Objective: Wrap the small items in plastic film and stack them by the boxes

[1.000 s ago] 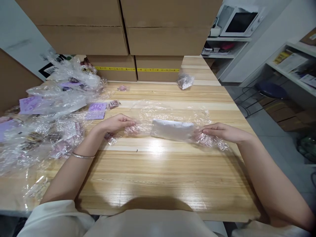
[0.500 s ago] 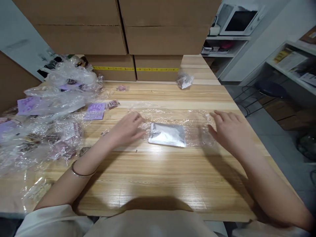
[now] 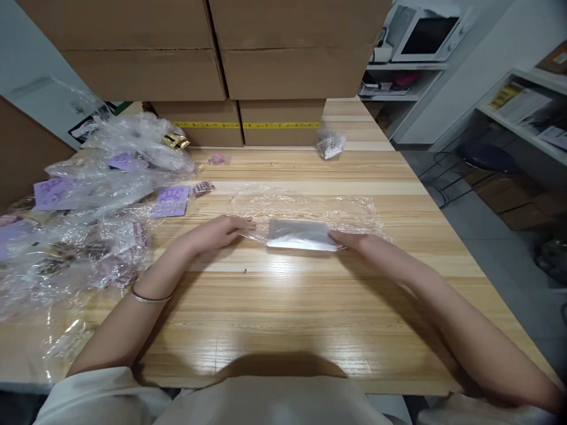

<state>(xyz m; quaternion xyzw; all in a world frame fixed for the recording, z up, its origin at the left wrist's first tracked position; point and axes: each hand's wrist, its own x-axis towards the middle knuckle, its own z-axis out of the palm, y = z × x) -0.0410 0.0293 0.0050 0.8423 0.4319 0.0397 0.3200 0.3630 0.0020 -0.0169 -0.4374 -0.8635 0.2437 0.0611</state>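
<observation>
A flat silver foil pouch (image 3: pixel 299 235) lies on a sheet of clear plastic film (image 3: pixel 305 203) spread over the wooden table. The film's near edge seems drawn up against the pouch. At the film's left end, my left hand (image 3: pixel 217 232) has its fingers closed on the film, beside the pouch. My right hand (image 3: pixel 354 241) pinches the pouch's right end, together with film there; its fingertips are partly hidden. The pouch's near edge looks slightly raised, with a shadow under it.
A heap of clear plastic bags (image 3: pixel 133 147) with small packets and purple cards (image 3: pixel 170 200) covers the table's left side. Cardboard boxes (image 3: pixel 283 118) with a yellow measuring tape stand at the back. A crumpled clear packet (image 3: pixel 330 144) lies back right. A microwave (image 3: pixel 427 35) sits on a shelf.
My right hand has moved left from the film's right end to the pouch. My left hand has closed on the film. The pouch's near edge has come up and away from me.
</observation>
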